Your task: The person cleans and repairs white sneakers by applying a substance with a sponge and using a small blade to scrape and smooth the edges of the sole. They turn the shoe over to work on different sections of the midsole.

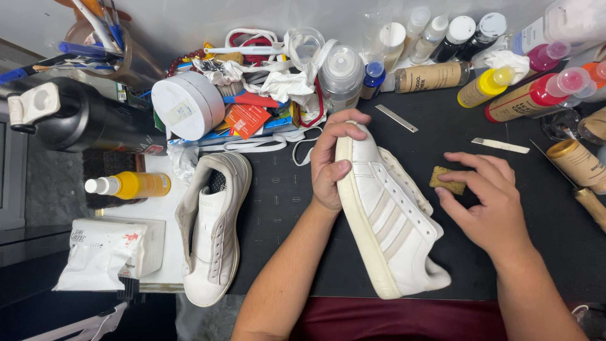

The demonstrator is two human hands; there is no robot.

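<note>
My left hand [331,158] grips the toe end of a white sneaker [388,218] with pale striped sides, tilted on its edge on the black mat [278,208], sole rim facing left. My right hand [486,199] rests to the right of the shoe, fingertips pinching a small tan sponge block [445,181] against the mat. A second white sneaker [213,230] without laces lies to the left, half on a white sheet.
Several bottles [486,85] line the back right. A white round tin [187,104], rags and laces pile at the back centre. A yellow bottle [129,185] and a wipes pack [104,252] lie left. Two thin blades [500,145] lie on the mat.
</note>
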